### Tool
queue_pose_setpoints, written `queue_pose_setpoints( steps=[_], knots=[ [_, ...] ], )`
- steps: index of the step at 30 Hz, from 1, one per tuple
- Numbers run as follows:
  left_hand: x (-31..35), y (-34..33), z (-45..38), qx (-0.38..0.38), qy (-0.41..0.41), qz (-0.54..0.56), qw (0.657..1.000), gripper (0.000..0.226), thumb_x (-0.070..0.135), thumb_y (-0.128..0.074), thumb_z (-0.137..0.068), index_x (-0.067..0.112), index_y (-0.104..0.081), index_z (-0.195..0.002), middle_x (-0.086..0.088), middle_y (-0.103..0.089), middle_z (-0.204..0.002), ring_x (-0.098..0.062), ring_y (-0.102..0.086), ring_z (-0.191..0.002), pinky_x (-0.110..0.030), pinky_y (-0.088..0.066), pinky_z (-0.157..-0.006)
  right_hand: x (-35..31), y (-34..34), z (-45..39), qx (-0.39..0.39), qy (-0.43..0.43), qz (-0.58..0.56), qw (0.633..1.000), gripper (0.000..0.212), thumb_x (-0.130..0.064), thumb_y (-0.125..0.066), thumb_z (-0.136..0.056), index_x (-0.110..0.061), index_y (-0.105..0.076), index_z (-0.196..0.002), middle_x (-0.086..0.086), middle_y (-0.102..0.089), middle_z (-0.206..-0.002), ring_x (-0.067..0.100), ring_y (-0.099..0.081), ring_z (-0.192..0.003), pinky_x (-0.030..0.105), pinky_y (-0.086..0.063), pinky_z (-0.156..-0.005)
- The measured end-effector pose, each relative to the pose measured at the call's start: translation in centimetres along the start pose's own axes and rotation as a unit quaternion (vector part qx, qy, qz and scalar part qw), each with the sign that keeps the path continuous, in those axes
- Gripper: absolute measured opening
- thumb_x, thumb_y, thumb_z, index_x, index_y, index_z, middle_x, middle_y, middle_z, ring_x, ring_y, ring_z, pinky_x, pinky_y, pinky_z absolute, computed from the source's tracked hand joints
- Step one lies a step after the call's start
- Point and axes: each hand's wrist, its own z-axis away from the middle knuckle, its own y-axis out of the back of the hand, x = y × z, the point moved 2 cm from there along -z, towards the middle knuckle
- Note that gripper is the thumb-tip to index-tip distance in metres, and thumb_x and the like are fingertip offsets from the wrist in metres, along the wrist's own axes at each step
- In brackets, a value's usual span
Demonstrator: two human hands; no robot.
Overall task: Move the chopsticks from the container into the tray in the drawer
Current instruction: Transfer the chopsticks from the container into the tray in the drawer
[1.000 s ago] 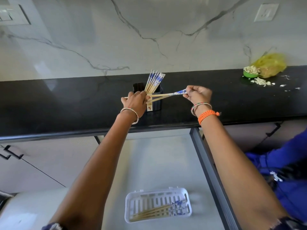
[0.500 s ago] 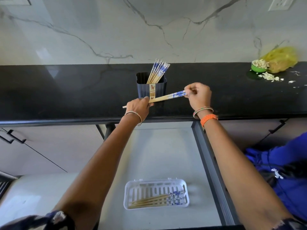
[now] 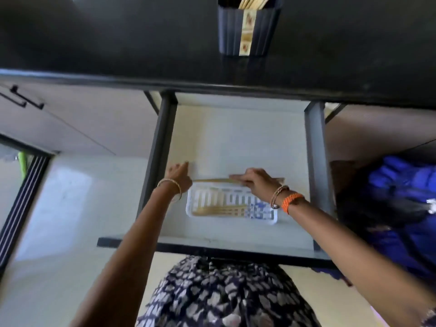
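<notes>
Both hands have come down from the container (image 3: 249,27) on the worktop (image 3: 118,43), left hand (image 3: 179,176) and right hand (image 3: 256,182) clamped on a chopstick pair (image 3: 212,180) above the tray (image 3: 192,204)'s far rim, others already inside, more left.

Home kitchen, base-cabinet run under a counter.
Glossy black countertop (image 3: 118,38) far beyond the fingertips, ribbed dark utensil container (image 3: 247,31) standing on it with chopstick ends showing. Pulled-out drawer (image 3: 236,138) with dark side rails directly under the fingers, white slotted cutlery tray (image 3: 195,204) just below them. Pale cabinet fronts with black bar handle (image 3: 21,99) off left of the fingers.
</notes>
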Motion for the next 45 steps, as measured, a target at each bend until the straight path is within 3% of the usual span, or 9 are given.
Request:
queue_pose_setpoints(
  steps=[2, 5, 7, 8, 10, 13, 16, 26, 45],
  knots=[
    [-2.6, -3.4, 0.4, -0.043, 0.031, 0.085, 0.995, 0.037, 0.004, -0.04, -0.09, 0.0, -0.048, -0.126, -0.026, -0.052, -0.128, -0.038, -0.049, -0.121, -0.036, -0.038, -0.099, 0.3, -2.7, 0.9, -0.06, -0.009, 0.02, 0.998, 0.045, 0.004, -0.047, -0.091, -0.016, -0.06, -0.129, 0.01, -0.054, -0.081, 0.028, -0.06, -0.092, 0.025, -0.036, -0.074],
    [-4.2, -5.5, 0.4, -0.065, 0.06, 0.163, 0.983, 0.03, 0.016, -0.044, -0.093, -0.004, -0.062, -0.107, -0.022, -0.063, -0.096, -0.032, -0.061, -0.092, -0.031, -0.044, -0.076, 0.2, -4.7, 0.7, -0.069, 0.017, 0.096, 0.993, 0.067, 0.013, -0.041, -0.085, -0.029, -0.051, -0.137, 0.002, -0.042, -0.085, 0.027, -0.057, -0.089, 0.033, -0.045, -0.082],
    [-4.4, -6.2, 0.1, -0.062, 0.055, 0.187, 0.979, 0.028, 0.017, -0.047, -0.093, -0.005, -0.063, -0.094, -0.018, -0.059, -0.081, -0.026, -0.055, -0.077, -0.033, -0.043, -0.069, -0.1, -5.9, 0.4, -0.076, 0.013, 0.125, 0.989, 0.046, -0.001, -0.044, -0.093, -0.025, -0.057, -0.131, 0.007, -0.047, -0.088, 0.027, -0.056, -0.094, 0.037, -0.046, -0.086],
    [-4.4, -6.3, 0.0, -0.061, 0.055, 0.198, 0.977, 0.024, 0.014, -0.047, -0.092, -0.004, -0.063, -0.09, -0.02, -0.061, -0.082, -0.026, -0.055, -0.077, -0.037, -0.046, -0.072, -0.2, -6.2, 0.4, -0.08, 0.012, 0.144, 0.986, 0.028, -0.015, -0.045, -0.097, -0.019, -0.062, -0.119, 0.009, -0.051, -0.091, 0.029, -0.055, -0.1, 0.038, -0.044, -0.086],
    [-4.3, -6.4, -0.1, -0.063, 0.049, 0.201, 0.976, 0.023, 0.011, -0.047, -0.091, -0.004, -0.064, -0.099, -0.025, -0.067, -0.095, -0.033, -0.062, -0.086, -0.041, -0.052, -0.083, 0.0, -6.8, 0.5, -0.069, 0.004, 0.181, 0.981, 0.025, -0.024, -0.043, -0.099, -0.016, -0.06, -0.115, 0.009, -0.053, -0.093, 0.03, -0.053, -0.103, 0.037, -0.041, -0.084],
    [-4.1, -6.3, -0.1, -0.06, 0.048, 0.202, 0.976, 0.024, 0.01, -0.048, -0.091, -0.002, -0.064, -0.104, -0.024, -0.068, -0.101, -0.037, -0.064, -0.094, -0.046, -0.053, -0.088, -0.1, -7.0, 0.5, -0.074, 0.03, 0.223, 0.972, 0.058, 0.01, -0.037, -0.091, -0.016, -0.039, -0.143, 0.014, -0.057, -0.115, 0.03, -0.054, -0.11, 0.039, -0.045, -0.091],
    [-4.2, -6.5, -0.1, -0.06, 0.059, 0.222, 0.972, 0.022, 0.008, -0.048, -0.091, -0.003, -0.063, -0.103, -0.027, -0.067, -0.102, -0.038, -0.064, -0.096, -0.049, -0.052, -0.088, -0.2, -6.9, 0.3, -0.094, 0.023, 0.239, 0.966, 0.052, 0.014, -0.039, -0.087, -0.007, -0.048, -0.134, 0.014, -0.056, -0.123, 0.03, -0.053, -0.117, 0.039, -0.05, -0.094],
    [-3.8, -6.1, 0.3, -0.068, 0.077, 0.248, 0.963, 0.024, 0.011, -0.05, -0.092, -0.003, -0.062, -0.106, -0.018, -0.063, -0.091, -0.036, -0.064, -0.092, -0.049, -0.053, -0.087, -0.5, -7.3, 1.0, -0.105, -0.002, 0.28, 0.954, 0.039, 0.014, -0.044, -0.088, -0.003, -0.057, -0.121, 0.013, -0.061, -0.116, 0.028, -0.057, -0.111, 0.035, -0.055, -0.082],
    [-4.0, -6.1, 0.1, -0.084, 0.091, 0.296, 0.947, 0.021, 0.012, -0.053, -0.09, 0.004, -0.062, -0.106, -0.015, -0.064, -0.091, -0.03, -0.064, -0.085, -0.04, -0.056, -0.075, -0.8, -7.5, 0.0, -0.09, 0.005, 0.265, 0.96, 0.036, 0.019, -0.049, -0.082, -0.002, -0.062, -0.108, 0.014, -0.067, -0.105, 0.03, -0.065, -0.098, 0.036, -0.055, -0.081]
  ],
)
